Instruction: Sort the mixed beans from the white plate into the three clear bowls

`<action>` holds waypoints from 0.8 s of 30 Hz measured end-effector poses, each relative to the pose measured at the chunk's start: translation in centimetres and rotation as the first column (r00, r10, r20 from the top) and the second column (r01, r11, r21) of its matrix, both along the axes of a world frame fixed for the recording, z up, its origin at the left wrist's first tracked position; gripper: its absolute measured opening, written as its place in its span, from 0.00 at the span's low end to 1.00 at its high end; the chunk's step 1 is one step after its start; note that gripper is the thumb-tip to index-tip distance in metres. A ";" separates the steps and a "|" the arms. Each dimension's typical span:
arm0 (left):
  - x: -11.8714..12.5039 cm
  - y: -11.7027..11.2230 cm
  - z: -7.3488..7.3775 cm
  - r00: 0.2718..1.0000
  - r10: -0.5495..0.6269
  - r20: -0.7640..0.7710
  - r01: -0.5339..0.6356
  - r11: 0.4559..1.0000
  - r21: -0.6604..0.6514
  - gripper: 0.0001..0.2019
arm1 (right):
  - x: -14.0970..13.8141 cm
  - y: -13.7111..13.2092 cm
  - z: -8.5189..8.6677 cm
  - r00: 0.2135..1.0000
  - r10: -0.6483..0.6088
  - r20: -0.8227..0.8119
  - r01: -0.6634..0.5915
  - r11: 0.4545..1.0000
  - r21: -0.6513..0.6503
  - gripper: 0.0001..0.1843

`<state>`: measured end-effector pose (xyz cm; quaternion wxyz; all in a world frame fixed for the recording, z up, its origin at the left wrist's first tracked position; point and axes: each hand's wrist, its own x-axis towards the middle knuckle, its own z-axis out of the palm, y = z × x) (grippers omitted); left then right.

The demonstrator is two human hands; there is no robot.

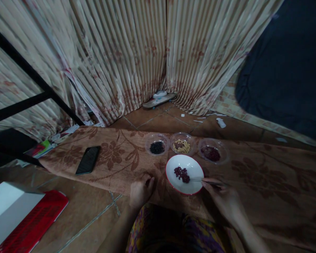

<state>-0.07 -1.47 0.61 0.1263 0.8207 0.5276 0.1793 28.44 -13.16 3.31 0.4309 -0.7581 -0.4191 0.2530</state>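
Observation:
A white plate with a red rim point(192, 189) lies on a brown flowered cloth point(265, 175) and holds a small heap of dark red beans point(181, 174). My right hand point(222, 195) is closed on thin metal tweezers point(204, 181), whose tips reach the beans from the right. My left hand point(140, 189) rests curled on the cloth just left of the plate, fingers bent, with nothing seen in it. Behind the plate stand three clear bowls: black beans point(157, 147), pale yellow beans point(181, 146) and dark red beans point(211, 153).
A black phone point(88, 160) lies on the cloth at the left. A white and red box point(21, 214) sits on the tiled floor at lower left. Striped curtains point(137, 52) hang behind, and a black metal frame point(28, 84) stands left.

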 end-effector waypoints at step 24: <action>0.1 0.0 0.4 1.000 -0.008 0.001 0.008 1.000 -0.001 0.14 | 1.2 0.0 1.7 0.997 -0.070 0.023 0.066 0.990 0.121 0.18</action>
